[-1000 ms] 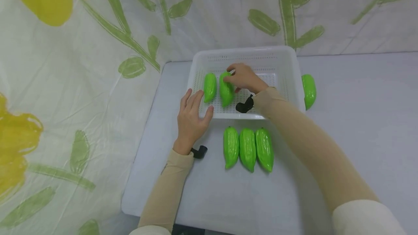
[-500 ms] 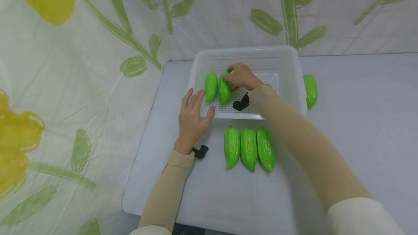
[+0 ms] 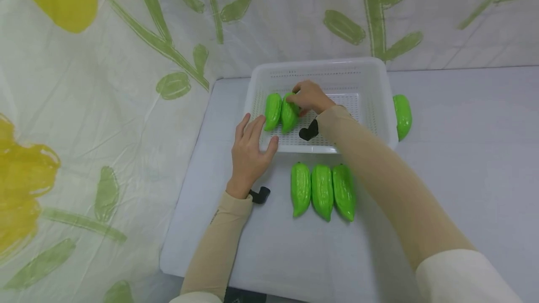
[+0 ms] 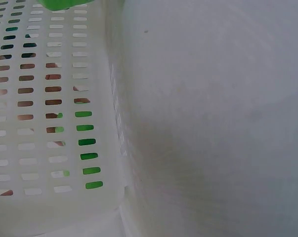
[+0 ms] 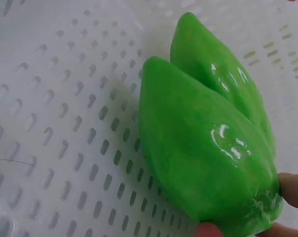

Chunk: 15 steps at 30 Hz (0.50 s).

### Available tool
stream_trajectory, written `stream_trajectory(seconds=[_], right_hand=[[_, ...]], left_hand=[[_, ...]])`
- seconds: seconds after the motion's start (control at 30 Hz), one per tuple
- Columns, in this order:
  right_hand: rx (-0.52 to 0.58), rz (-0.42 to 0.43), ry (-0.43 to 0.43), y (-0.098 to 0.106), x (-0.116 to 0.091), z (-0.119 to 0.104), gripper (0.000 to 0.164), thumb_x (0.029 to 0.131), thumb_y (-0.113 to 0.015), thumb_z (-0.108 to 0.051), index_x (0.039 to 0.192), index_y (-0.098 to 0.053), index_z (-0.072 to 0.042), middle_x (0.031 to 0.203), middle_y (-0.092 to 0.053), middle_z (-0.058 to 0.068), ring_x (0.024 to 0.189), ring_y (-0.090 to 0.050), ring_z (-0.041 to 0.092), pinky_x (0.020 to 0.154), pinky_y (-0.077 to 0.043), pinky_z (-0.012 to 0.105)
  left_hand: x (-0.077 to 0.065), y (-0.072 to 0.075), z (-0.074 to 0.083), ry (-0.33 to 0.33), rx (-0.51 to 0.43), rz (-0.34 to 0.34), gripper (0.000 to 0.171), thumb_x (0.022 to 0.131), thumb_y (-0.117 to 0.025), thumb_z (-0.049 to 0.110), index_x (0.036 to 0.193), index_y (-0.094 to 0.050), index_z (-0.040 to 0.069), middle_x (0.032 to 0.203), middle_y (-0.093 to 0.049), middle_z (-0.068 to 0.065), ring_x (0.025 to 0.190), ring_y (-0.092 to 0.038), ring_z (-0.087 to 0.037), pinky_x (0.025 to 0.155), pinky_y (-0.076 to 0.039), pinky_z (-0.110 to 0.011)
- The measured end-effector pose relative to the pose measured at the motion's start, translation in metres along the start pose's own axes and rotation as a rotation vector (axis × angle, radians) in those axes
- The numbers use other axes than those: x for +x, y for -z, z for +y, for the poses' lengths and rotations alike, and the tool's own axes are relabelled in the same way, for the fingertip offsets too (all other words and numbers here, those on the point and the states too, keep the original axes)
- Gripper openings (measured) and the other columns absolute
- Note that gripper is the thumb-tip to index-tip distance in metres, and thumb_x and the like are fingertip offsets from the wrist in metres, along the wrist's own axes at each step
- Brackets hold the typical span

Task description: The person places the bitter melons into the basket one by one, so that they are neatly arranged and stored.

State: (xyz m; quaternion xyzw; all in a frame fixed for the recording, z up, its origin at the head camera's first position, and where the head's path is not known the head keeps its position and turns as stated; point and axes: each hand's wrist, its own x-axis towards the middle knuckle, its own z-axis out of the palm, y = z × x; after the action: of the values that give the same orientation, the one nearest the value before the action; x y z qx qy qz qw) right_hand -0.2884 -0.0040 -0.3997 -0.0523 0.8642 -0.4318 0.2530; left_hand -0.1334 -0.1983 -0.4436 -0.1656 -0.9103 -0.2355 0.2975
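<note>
In the head view my right hand (image 3: 312, 97) reaches into a white plastic basket (image 3: 366, 144). It grips the top end of a glossy green, tapered vegetable (image 3: 288, 118). The right wrist view shows fingertips (image 5: 293, 190) around the blunt end of this vegetable (image 5: 203, 148), which lies against a second green vegetable (image 5: 220, 74). That second one (image 3: 273, 109) is by the basket's left wall. My left hand (image 3: 250, 158) is spread at the basket's front left corner, fingers straight at the rim. The left wrist view has the slotted basket wall (image 4: 40, 207), with green showing through.
Three more green vegetables (image 3: 322, 193) lie side by side on the white table (image 3: 273, 247) in front of the basket. Another one (image 3: 403, 117) is outside its right wall. A flower-printed curtain (image 3: 286, 22) hangs behind and to the left.
My right hand has shifted slightly left, bringing the gripped vegetable up against the one beside it. My left hand has stayed at the basket's corner.
</note>
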Motion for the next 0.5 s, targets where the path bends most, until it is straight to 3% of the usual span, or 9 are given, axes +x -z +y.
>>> stream_trajectory(seconds=[0.5], right_hand=[[0.056,-0.034,-0.007,0.0010,0.0037,0.0022,0.069,0.103,-0.060,-0.034,0.157,-0.038,0.003,0.157,-0.048,0.022,0.116,-0.070,0.034,0.086,-0.064,0.036]], left_hand=[[0.0005,-0.0016,-0.0009,-0.009,0.009,-0.003,0.055,0.100,-0.057,0.038,0.137,-0.063,-0.001,0.136,-0.068,-0.018,0.143,-0.048,-0.043,0.118,-0.045,-0.047]])
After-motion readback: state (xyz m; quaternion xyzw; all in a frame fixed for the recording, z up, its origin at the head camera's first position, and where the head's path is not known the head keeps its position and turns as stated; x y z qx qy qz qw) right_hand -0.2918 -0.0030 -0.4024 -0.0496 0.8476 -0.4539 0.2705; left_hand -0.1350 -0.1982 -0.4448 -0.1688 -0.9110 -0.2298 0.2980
